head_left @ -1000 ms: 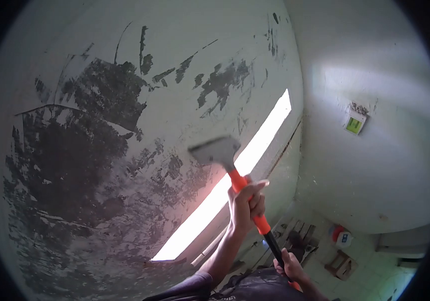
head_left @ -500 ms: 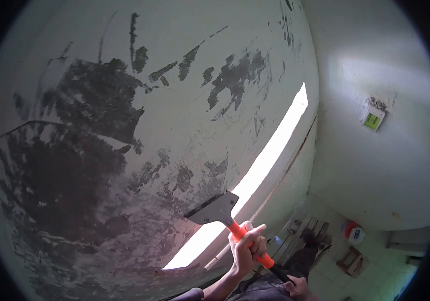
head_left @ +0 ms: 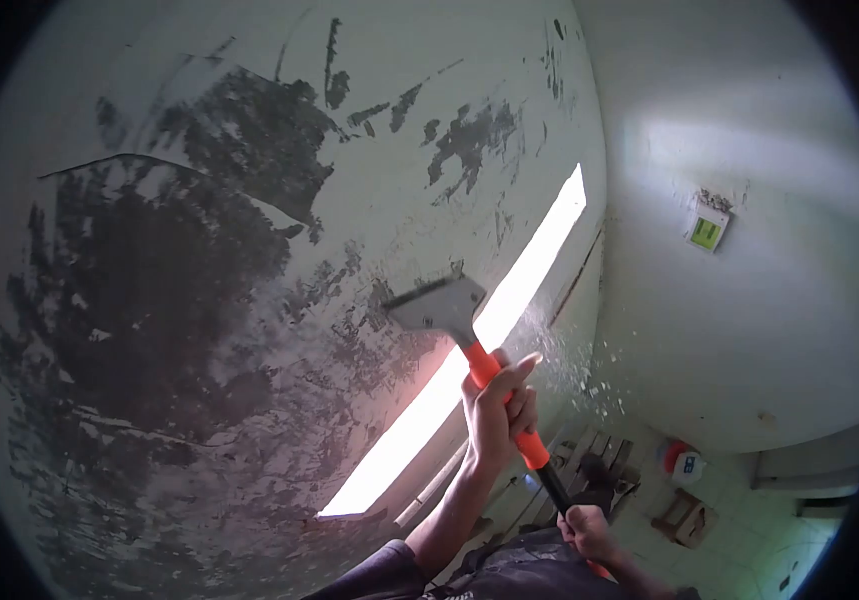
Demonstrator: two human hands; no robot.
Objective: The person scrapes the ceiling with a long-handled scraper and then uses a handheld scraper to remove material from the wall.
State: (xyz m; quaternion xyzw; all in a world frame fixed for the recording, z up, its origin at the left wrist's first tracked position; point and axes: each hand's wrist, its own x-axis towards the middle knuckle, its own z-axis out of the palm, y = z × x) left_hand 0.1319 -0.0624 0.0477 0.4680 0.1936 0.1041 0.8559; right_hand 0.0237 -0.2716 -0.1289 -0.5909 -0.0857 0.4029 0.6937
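Note:
My left hand (head_left: 494,415) is wrapped round the orange grip of a long-handled scraper (head_left: 442,306), below its wide metal head. Lower on the black shaft, near my body, my right hand (head_left: 586,530) is closed round the handle. The scraper's blade edge lies over the pale wall (head_left: 389,200), beside a bright strip of light (head_left: 534,265). Dark grey patches (head_left: 164,270) show on this wall where the paint is off. Paint flakes (head_left: 599,375) fly through the air to the right of the scraper.
On the adjoining wall a small box with a green front (head_left: 706,228) is fixed. A wooden plank platform (head_left: 579,465) lies below me. On the tiled floor stand a red and white bucket (head_left: 686,465) and a small wooden stool (head_left: 684,518).
Both hands have pushed the scraper up along the wall. Loose flakes now scatter in the air at right. The view has shifted a little.

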